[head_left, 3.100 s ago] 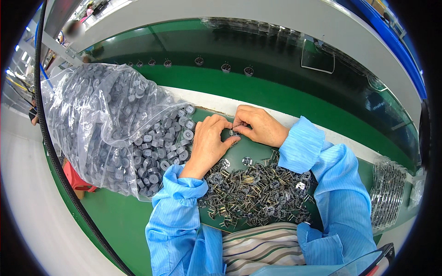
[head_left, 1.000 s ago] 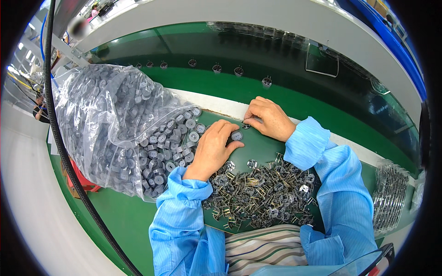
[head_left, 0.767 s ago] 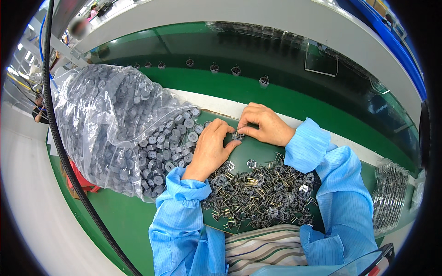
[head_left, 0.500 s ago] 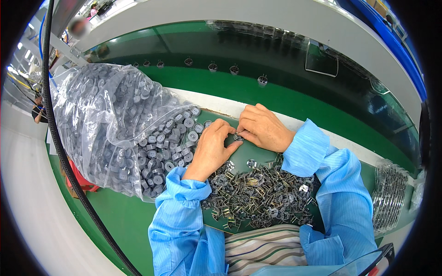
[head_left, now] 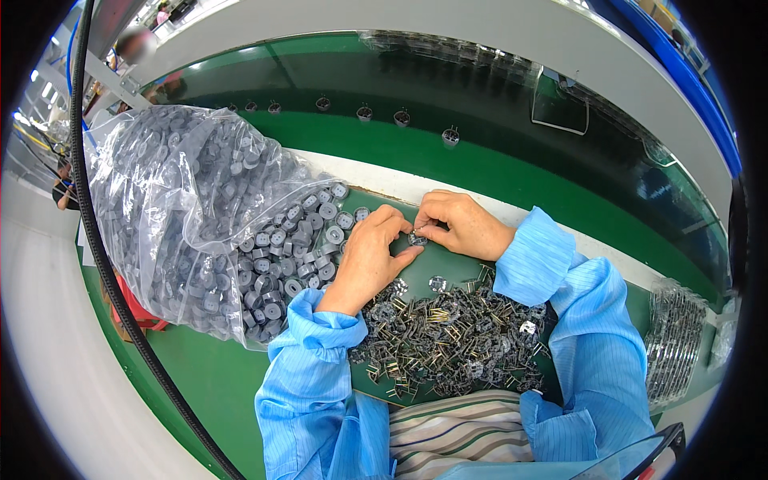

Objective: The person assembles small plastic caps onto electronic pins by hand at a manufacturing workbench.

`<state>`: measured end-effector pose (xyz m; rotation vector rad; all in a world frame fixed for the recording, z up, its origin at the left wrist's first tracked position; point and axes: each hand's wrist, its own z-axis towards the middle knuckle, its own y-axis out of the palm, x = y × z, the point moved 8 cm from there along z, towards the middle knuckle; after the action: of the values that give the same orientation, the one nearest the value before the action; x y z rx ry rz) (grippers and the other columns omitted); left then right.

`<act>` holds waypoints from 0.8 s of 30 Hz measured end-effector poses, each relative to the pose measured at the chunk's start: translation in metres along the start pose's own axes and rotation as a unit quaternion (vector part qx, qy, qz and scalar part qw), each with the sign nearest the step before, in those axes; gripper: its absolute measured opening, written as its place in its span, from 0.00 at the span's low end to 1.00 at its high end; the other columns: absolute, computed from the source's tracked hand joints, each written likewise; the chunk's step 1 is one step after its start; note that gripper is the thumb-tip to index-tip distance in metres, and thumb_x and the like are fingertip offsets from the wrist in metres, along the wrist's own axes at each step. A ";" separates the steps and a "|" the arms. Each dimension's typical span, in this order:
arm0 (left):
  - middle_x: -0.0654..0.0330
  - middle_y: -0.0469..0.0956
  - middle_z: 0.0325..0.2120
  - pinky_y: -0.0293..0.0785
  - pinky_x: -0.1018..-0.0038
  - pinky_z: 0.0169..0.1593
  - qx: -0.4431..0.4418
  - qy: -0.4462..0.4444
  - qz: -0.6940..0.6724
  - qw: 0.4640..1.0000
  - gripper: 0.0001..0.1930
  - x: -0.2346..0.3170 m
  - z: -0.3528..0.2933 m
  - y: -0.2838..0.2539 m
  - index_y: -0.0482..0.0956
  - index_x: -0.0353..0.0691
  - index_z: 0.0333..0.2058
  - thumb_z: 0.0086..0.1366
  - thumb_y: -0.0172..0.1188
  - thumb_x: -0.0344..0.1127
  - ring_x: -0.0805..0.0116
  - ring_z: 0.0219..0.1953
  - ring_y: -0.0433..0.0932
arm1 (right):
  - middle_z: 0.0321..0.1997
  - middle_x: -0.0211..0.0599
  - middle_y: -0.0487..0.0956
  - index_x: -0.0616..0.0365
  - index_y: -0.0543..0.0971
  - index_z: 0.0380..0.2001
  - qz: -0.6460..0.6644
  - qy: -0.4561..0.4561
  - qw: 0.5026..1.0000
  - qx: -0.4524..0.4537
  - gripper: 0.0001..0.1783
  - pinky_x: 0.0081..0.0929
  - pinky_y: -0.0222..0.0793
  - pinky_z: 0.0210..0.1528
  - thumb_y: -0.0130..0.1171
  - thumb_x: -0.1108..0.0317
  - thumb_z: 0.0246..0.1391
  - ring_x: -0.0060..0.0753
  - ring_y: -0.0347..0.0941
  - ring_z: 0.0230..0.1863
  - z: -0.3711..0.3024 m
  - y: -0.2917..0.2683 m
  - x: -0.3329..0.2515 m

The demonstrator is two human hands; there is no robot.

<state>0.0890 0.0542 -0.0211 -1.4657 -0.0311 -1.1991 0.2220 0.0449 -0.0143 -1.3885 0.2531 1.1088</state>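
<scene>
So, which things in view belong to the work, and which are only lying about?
Work, it seems:
left hand, right hand
small part at their fingertips
pile of parts
grey round parts, clear bag

Probably just lying about:
red object
black cable
clear plastic stack

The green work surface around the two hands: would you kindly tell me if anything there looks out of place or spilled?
Nothing looks clearly wrong. Grey round parts lie loose at the mouth of the clear bag, somewhat like a spill, and one shiny piece sits just apart from the heap of pronged parts.
</scene>
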 end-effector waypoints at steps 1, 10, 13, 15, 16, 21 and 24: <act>0.57 0.76 0.37 0.73 0.61 0.44 -0.002 -0.001 -0.007 1.000 0.17 -0.001 -0.001 0.000 0.80 0.36 0.40 0.52 0.75 0.32 0.53 0.40 0.78 | 0.35 0.40 0.76 0.61 0.79 0.33 0.057 0.054 0.997 -0.023 0.07 0.42 0.72 0.45 0.66 0.73 0.51 0.47 0.75 0.42 0.000 0.004 0.008; 0.58 0.75 0.35 0.69 0.62 0.44 0.000 0.027 0.056 0.998 0.16 0.009 0.001 0.000 0.81 0.37 0.39 0.54 0.75 0.35 0.55 0.41 0.77 | 0.34 0.43 0.75 0.62 0.77 0.33 -0.125 -0.146 0.980 0.044 0.08 0.39 0.74 0.41 0.66 0.72 0.53 0.48 0.77 0.39 -0.006 0.003 -0.022; 0.59 0.75 0.34 0.68 0.62 0.43 -0.012 0.005 0.025 1.000 0.16 0.003 0.003 0.002 0.81 0.37 0.38 0.53 0.75 0.35 0.57 0.39 0.77 | 0.33 0.43 0.77 0.63 0.79 0.33 0.027 -0.025 0.999 0.020 0.07 0.37 0.75 0.38 0.67 0.72 0.54 0.47 0.79 0.36 -0.002 -0.003 -0.002; 0.60 0.75 0.33 0.68 0.63 0.43 -0.016 -0.002 0.014 1.000 0.16 0.001 0.003 0.002 0.81 0.37 0.38 0.53 0.75 0.35 0.57 0.38 0.76 | 0.33 0.43 0.78 0.63 0.79 0.33 0.058 0.013 0.998 0.002 0.07 0.36 0.75 0.37 0.67 0.72 0.54 0.46 0.79 0.35 0.003 -0.007 0.005; 0.60 0.75 0.33 0.68 0.63 0.42 -0.020 -0.008 0.004 1.000 0.16 0.000 0.003 0.003 0.81 0.37 0.38 0.53 0.75 0.35 0.58 0.37 0.76 | 0.33 0.43 0.79 0.64 0.80 0.33 0.089 0.051 0.995 -0.017 0.07 0.35 0.76 0.36 0.67 0.72 0.54 0.45 0.80 0.35 0.004 -0.006 0.012; 0.60 0.75 0.32 0.68 0.63 0.41 -0.013 -0.003 0.002 1.000 0.16 -0.001 0.003 0.004 0.82 0.37 0.38 0.53 0.75 0.35 0.59 0.35 0.76 | 0.35 0.43 0.80 0.63 0.80 0.32 0.037 -0.019 0.999 -0.009 0.06 0.36 0.76 0.38 0.67 0.73 0.53 0.45 0.80 0.37 0.002 0.002 0.002; 0.60 0.75 0.32 0.68 0.63 0.41 -0.016 -0.007 -0.003 1.000 0.16 -0.001 0.002 0.005 0.82 0.37 0.38 0.53 0.75 0.35 0.59 0.35 0.76 | 0.35 0.43 0.80 0.63 0.79 0.32 0.010 -0.010 1.000 -0.004 0.07 0.36 0.76 0.39 0.66 0.73 0.53 0.45 0.80 0.37 0.002 0.000 0.001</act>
<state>0.0927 0.0543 -0.0248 -1.5032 -0.0256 -1.1980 0.2219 0.0473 -0.0144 -1.3841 0.2500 1.1412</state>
